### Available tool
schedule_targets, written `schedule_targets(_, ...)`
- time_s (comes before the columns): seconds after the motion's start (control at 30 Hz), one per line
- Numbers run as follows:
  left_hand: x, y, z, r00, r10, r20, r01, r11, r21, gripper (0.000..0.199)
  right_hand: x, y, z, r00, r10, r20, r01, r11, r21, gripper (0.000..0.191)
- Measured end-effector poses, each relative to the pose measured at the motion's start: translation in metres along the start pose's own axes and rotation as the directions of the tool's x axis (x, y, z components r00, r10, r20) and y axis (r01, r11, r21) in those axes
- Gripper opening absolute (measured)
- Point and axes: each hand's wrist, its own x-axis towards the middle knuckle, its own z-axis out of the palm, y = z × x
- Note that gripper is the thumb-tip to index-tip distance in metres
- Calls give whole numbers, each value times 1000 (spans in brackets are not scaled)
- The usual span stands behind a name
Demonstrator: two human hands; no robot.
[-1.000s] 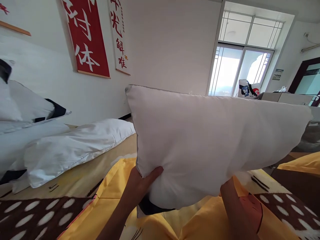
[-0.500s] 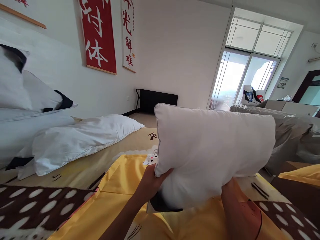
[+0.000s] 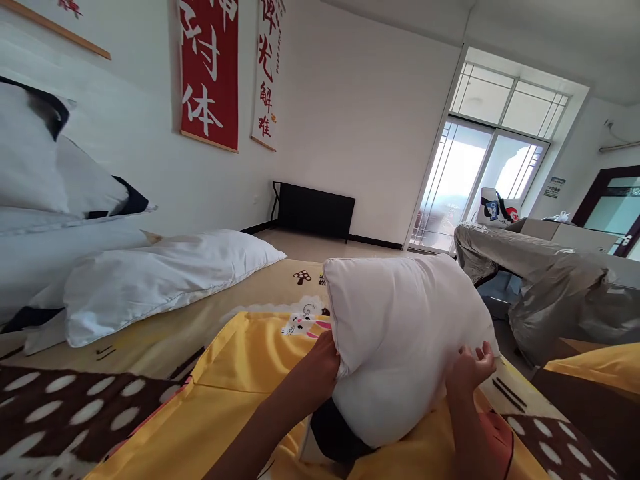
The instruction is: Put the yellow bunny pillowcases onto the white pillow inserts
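A white pillow (image 3: 400, 320) stands folded over in front of me, with a dark navy corner patch (image 3: 335, 430) at its bottom left. My left hand (image 3: 325, 363) is closed on the pillow's left edge. On the other side, my right hand (image 3: 470, 368) is against or very near the pillow's right part, its fingers loosely curled and apart with nothing between them. Under the pillow lies a yellow cloth cover (image 3: 235, 407) printed with a cartoon rabbit. A patterned beige and brown blanket (image 3: 125, 360) spreads beneath that.
Another white pillow (image 3: 175, 280) lies to the left, beside a stack of white pillows (image 3: 65, 180) with navy corners. At right are plastic-wrapped furniture (image 3: 565, 280) and a brown box (image 3: 590, 400) with yellow cloth on it. A black folded panel (image 3: 315, 210) leans by the far wall.
The pillow has dropped lower, and its right part has folded inward. My right hand has come from underneath to the pillow's right side, its fingers now visible. My left hand has shifted slightly right.
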Motion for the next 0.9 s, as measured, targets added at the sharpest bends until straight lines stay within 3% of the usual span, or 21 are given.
schedule_targets(0.07, -1, 4, 1, 997, 71, -19, -69, 995, 69, 48, 7, -14, 11, 995, 96, -6, -96, 995, 36, 51)
schedule_targets(0.13, -1, 13, 0, 992, 128, -13, -126, 984, 125, 46, 7, -42, 9, 995, 69, 67, -75, 991, 106, 47)
schedule_targets(0.23, -3, 33, -6, 983, 182, 38, -186, 964, 191, 32, 1, -95, -12, 972, -188, 140, 156, 964, 214, 41)
schedule_targets(0.3, -4, 46, -13, 975, 194, 105, -211, 960, 186, 22, -3, -123, -32, 915, -356, 189, 303, 917, 258, 41)
schedule_targets(0.37, -5, 55, -22, 969, 177, 173, -201, 971, 131, 26, -6, -141, -50, 846, -484, 222, 418, 862, 286, 42)
schedule_targets(0.47, -5, 63, -32, 971, 142, 192, -156, 986, 58, 41, -9, -153, -67, 787, -582, 205, 510, 801, 314, 43)
schedule_targets(0.63, -7, 74, -28, 981, 161, 104, -166, 985, 44, 40, -11, -160, -68, 785, -574, 232, 499, 808, 312, 43)
schedule_targets(0.83, -11, 85, -21, 962, 214, 171, -251, 938, 238, 11, -15, -168, -68, 781, -573, 248, 489, 808, 328, 40)
schedule_targets(0.9, -12, 86, -20, 954, 263, 143, -292, 920, 260, 6, -17, -174, -72, 795, -559, 235, 485, 819, 307, 39)
